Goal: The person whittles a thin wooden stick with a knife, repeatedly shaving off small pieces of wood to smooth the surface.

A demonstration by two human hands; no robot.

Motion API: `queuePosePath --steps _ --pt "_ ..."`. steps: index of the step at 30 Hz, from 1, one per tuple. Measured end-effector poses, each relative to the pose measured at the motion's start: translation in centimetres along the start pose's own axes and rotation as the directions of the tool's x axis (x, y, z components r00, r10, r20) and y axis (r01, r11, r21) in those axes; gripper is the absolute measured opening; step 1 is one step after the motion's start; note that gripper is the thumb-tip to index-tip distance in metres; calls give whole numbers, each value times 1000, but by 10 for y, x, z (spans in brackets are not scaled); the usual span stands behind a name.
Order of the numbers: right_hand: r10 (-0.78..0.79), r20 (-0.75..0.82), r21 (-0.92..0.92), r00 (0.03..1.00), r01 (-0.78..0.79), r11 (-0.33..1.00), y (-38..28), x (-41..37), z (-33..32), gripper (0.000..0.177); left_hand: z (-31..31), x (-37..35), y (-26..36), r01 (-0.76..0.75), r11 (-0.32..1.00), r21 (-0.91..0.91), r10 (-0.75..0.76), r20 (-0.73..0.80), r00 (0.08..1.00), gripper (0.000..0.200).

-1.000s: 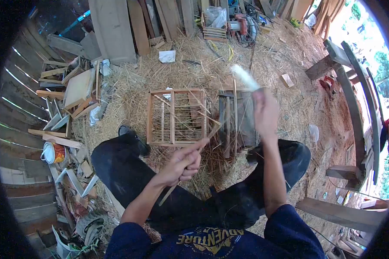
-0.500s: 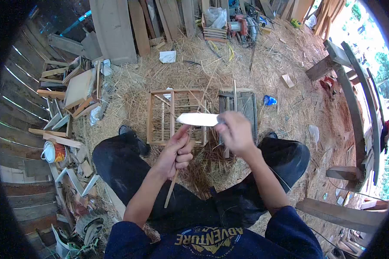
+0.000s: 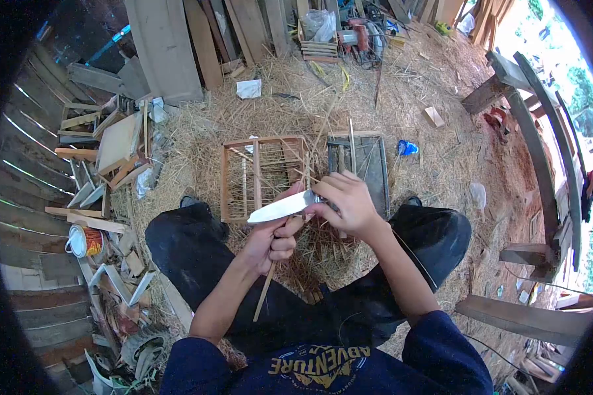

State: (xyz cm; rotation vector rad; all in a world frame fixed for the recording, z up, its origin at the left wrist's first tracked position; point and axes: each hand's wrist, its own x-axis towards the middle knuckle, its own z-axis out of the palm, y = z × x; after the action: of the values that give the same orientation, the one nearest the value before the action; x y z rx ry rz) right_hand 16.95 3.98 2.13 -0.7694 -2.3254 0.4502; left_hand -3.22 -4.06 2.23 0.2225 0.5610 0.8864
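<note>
My right hand [image 3: 346,203] is closed round the handle of a knife, its broad bright blade [image 3: 280,207] pointing left across my left hand. In my left hand [image 3: 270,243] a thin wooden strip [image 3: 263,293] is gripped; its lower end sticks out below the fist, and its upper part is partly hidden by the blade and fingers. Beyond my hands a wooden frame with thin bars [image 3: 257,172] lies on the straw. Right of it rests a dark tray-like frame [image 3: 373,164] with a stick across it.
Straw and shavings cover the ground [image 3: 197,125]. A blue wrapper [image 3: 407,147] lies right of the dark frame. Wood scraps and a paint bucket [image 3: 85,241] are at left, a wooden bench [image 3: 537,151] at right, power tools [image 3: 359,39] and boards [image 3: 168,49] at the back.
The knife has moved left and down, its blade now tilted over my left hand. My right hand has come closer to my left hand. The view has shifted slightly.
</note>
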Motion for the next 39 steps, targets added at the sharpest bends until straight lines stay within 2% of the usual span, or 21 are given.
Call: queuePosePath --steps 1,3,4,5,6,9,11,13,16,17,20,23,26,27,30,32,34,35,39 --pt "4 5 -21 1000 -4 1000 4 0 -1 28 -4 0 -1 10 999 -36 -10 -5 1000 50" --pt "63 -110 -73 992 -71 995 21 -4 -7 26 -15 2 -2 28 994 -108 -29 -10 1000 46" --pt "89 -169 -97 982 -107 990 31 -7 -11 24 -12 0 -2 27 998 -51 -26 11 1000 44" --pt "217 -241 -126 946 -252 960 41 -9 -18 25 -7 -4 -1 25 1000 6 -25 34 999 42" --pt "335 -313 -144 889 -393 908 49 -13 -25 27 -4 -6 -2 22 998 60 -26 56 998 41" --pt "668 -353 -66 655 -730 680 71 -22 -48 35 0 -6 -6 82 983 167 -89 37 995 41" --pt "593 -377 -110 712 -670 734 65 -26 -51 38 0 -6 -8 69 978 196 -74 18 997 46" --pt "570 -353 -151 742 -647 748 51 -29 -50 39 -2 -5 -11 -44 960 276 46 -1 999 48" --pt "445 -353 -255 823 -542 801 47 -31 -33 36 -13 -2 -14 -174 923 342 188 -8 982 49" --pt "480 -322 -234 816 -560 795 45 -30 -31 33 -15 -1 -14 -211 911 354 228 -7 974 49" --pt "442 -360 -210 822 -533 820 44 -31 -25 31 -13 0 -13 -286 820 495 356 -50 933 48" --pt "433 -292 -179 853 -494 851 34 -29 -26 30 -11 4 -12 -346 783 517 436 -58 898 47" --pt "352 -259 -95 899 -386 917 23 -23 -21 29 -19 11 -16 -415 704 576 503 7 864 47" --pt "300 -292 -85 908 -337 938 21 -23 -13 30 -16 10 -16 -395 731 557 488 -21 872 46" --pt "241 -111 -59 964 -249 967 12 -18 -4 31 -6 9 -16 -341 784 519 447 -90 890 42" --pt "146 -120 -49 982 -153 987 3 -12 4 27 -5 9 -17 -317 790 525 438 -121 891 37" --pt "100 -99 -3 990 -100 995 -1 -8 10 27 -12 13 -19 -328 723 608 464 -77 882 30" --pt "106 -91 7 990 -106 994 -4 -5 12 28 -15 14 -19 -334 687 645 477 -54 877 27" --pt "100 -70 75 993 -95 993 -3 -2 14 29 -11 9 -14 -313 801 510 417 -100 903 18"
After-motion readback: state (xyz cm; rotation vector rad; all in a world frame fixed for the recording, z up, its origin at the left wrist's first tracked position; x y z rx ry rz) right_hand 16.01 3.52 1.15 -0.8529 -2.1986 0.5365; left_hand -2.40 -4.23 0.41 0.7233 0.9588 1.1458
